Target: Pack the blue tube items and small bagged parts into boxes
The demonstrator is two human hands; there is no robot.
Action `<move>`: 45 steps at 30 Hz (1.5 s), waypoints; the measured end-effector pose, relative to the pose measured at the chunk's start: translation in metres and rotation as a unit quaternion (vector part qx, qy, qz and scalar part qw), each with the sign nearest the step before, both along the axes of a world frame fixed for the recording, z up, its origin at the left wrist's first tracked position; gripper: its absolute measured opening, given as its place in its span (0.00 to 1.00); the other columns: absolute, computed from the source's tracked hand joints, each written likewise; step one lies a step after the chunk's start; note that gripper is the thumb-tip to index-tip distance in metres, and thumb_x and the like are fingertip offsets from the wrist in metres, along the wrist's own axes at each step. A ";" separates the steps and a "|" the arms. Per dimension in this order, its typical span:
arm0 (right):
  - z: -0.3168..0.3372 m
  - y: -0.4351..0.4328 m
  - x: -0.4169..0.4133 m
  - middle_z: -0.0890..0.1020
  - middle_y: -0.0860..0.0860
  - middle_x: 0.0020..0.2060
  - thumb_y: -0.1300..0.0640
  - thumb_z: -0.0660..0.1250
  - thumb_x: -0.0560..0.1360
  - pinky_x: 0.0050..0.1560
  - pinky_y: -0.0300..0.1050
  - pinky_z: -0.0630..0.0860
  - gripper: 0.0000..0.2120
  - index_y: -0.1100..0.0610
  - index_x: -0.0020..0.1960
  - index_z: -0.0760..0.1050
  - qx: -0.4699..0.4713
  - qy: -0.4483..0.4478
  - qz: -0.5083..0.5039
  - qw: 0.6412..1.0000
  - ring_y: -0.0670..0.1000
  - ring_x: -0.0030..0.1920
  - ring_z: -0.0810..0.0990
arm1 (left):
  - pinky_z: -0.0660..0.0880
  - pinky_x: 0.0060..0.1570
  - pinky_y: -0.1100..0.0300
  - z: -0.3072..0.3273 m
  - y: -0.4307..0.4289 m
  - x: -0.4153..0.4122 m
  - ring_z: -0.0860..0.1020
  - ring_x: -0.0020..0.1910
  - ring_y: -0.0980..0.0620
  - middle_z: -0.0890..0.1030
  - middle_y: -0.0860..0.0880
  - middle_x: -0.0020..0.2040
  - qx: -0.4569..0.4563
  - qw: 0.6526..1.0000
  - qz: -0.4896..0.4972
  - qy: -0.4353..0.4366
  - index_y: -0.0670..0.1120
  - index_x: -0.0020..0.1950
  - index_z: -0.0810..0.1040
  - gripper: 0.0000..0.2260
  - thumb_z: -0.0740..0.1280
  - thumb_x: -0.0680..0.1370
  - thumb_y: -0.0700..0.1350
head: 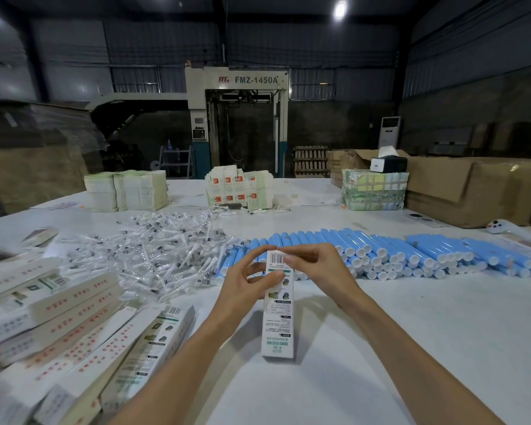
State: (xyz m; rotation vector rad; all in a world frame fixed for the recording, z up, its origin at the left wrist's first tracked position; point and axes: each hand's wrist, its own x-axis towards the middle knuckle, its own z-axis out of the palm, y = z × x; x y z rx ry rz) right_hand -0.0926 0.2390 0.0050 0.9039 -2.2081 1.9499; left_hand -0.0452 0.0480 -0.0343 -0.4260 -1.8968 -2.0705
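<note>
My forearms come in from the bottom edge and meet over a tall white box (278,326), which I hold on end with its lower end down by the white table (411,332) and its barcode end up. My left hand (246,280) grips the upper part of the box, fingers curled round its side and thumb on the printed face. My right hand (316,265) pinches the top end just beside the barcode, fingertips narrow and bent; I cannot tell whether the flap under them is closed. Near my left arm lies a loose pile of the same boxes (74,332), lying flat and overlapping. Beyond my hands, the blue tubes (396,253) lie stacked in a long row with their white caps toward me, running off to the right. Left of them, touching the row's end, spreads a heap of small bagged parts (154,250) in clear plastic. Farther back on the table stand stacks of flat cartons (126,190), and brown cardboard boxes (460,191) sit at the far right.
</note>
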 end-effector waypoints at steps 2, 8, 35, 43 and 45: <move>0.000 0.001 0.000 0.89 0.49 0.48 0.61 0.73 0.79 0.50 0.37 0.81 0.10 0.56 0.59 0.87 -0.009 0.001 -0.004 1.000 0.49 0.52 0.88 | 0.84 0.47 0.56 0.000 0.001 0.001 0.88 0.53 0.42 0.88 0.45 0.56 0.008 1.000 -0.002 0.003 0.58 0.70 0.82 0.21 0.79 0.79 0.43; -0.002 -0.003 -0.002 0.89 0.49 0.47 0.63 0.72 0.80 0.47 0.38 0.82 0.08 0.55 0.56 0.87 -0.015 0.003 -0.024 1.000 0.49 0.49 0.88 | 0.84 0.46 0.55 -0.002 0.004 -0.001 0.89 0.53 0.42 0.88 0.45 0.56 0.013 1.000 0.009 0.006 0.58 0.69 0.82 0.20 0.79 0.78 0.45; -0.039 0.005 0.021 0.81 0.65 0.65 0.35 0.59 0.84 0.56 0.59 0.81 0.28 0.54 0.72 0.77 -0.051 -0.274 0.136 0.951 0.62 0.53 0.83 | 0.82 0.55 0.46 -0.008 0.019 -0.005 0.86 0.53 0.45 0.87 0.41 0.57 0.118 0.993 0.019 -0.010 0.53 0.67 0.76 0.19 0.77 0.78 0.48; -0.024 0.101 0.043 0.80 0.47 0.66 0.33 0.59 0.83 0.64 0.58 0.80 0.27 0.46 0.74 0.74 0.128 -0.089 -0.165 0.974 0.53 0.61 0.82 | 0.74 0.67 0.56 -0.021 0.038 0.011 0.77 0.66 0.65 0.81 0.60 0.67 -0.242 0.965 0.049 0.084 0.60 0.74 0.76 0.19 0.71 0.84 0.50; -0.022 0.140 0.048 0.79 0.46 0.66 0.38 0.58 0.85 0.61 0.53 0.79 0.23 0.48 0.74 0.73 0.186 -0.032 -0.238 0.953 0.50 0.59 0.81 | 0.72 0.70 0.51 -0.028 0.043 0.012 0.76 0.68 0.59 0.81 0.59 0.67 -0.327 0.935 0.063 0.121 0.56 0.72 0.78 0.17 0.71 0.85 0.45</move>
